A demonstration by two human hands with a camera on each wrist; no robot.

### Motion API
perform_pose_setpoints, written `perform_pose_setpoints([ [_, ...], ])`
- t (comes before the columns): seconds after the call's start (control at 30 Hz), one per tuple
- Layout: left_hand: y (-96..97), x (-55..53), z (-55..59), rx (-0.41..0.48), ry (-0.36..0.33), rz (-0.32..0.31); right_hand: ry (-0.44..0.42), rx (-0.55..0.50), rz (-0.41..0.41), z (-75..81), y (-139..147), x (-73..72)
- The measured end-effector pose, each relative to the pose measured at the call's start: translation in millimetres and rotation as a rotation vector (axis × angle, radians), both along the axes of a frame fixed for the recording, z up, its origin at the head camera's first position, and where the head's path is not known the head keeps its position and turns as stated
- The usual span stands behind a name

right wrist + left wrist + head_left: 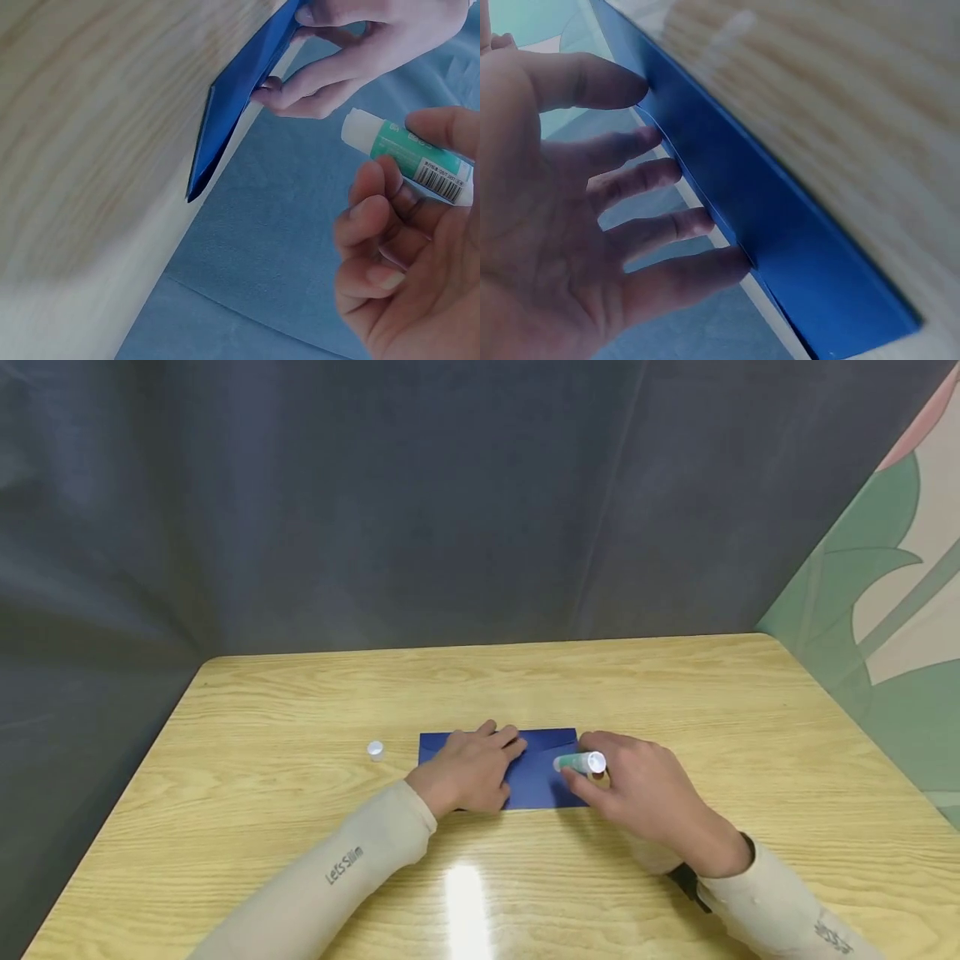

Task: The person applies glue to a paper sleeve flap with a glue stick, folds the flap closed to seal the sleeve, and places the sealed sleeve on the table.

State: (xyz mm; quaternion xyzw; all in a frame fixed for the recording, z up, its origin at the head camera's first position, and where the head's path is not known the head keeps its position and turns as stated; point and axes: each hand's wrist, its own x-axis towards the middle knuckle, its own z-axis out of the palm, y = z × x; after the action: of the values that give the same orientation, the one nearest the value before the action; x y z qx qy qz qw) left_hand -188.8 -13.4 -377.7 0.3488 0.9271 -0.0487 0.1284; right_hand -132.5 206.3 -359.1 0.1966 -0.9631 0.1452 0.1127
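Observation:
A blue envelope (536,781) lies flat on the table, its flap along the far edge. Spread across it is my left hand (476,768), and in the left wrist view its fingertips (735,259) press on the blue paper (780,217). My right hand (645,781) pinches a glue stick (577,763) between thumb and fingers above the envelope's right end. In the right wrist view the glue stick (409,154) shows a green label with a barcode and a white end, apart from the envelope (232,112). A small white cap (376,750) rests left of the envelope.
The wood-grain table (300,710) runs back to a dark curtain (420,510). On the right hangs a green and pink patterned cloth (885,610). A bright light reflection (467,910) shows near the front of the table.

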Motion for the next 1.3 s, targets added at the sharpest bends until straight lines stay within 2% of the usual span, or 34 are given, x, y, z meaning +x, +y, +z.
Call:
perform_pose_setpoints([
  [0.17, 5.1, 1.5, 0.2, -0.042, 0.010, 0.011, -0.002, 0.005, -0.007, -1.0, 1, -1.5],
  [0.27, 7.5, 3.6, 0.0, -0.047, 0.027, -0.013, -0.002, 0.006, -0.006, -2.6, 2, -2.7],
  [0.43, 10.7, 1.9, 0.4, 0.008, 0.036, -0.050, -0.010, 0.002, -0.002, -2.4, 2, -2.8],
  [0.57, 12.6, -1.9, 1.3, 0.035, 0.022, -0.043, -0.016, -0.002, -0.005, -0.8, 3, -2.1],
  [0.73, 16.3, -3.9, 0.7, 0.030, 0.005, -0.023, -0.016, -0.002, -0.005, -1.3, 2, -2.9],
  [1.3, 40.9, -4.5, 0.7, -0.108, 0.142, -0.043, -0.051, -0.040, -0.074, 5.0, 4, -2.1],
])
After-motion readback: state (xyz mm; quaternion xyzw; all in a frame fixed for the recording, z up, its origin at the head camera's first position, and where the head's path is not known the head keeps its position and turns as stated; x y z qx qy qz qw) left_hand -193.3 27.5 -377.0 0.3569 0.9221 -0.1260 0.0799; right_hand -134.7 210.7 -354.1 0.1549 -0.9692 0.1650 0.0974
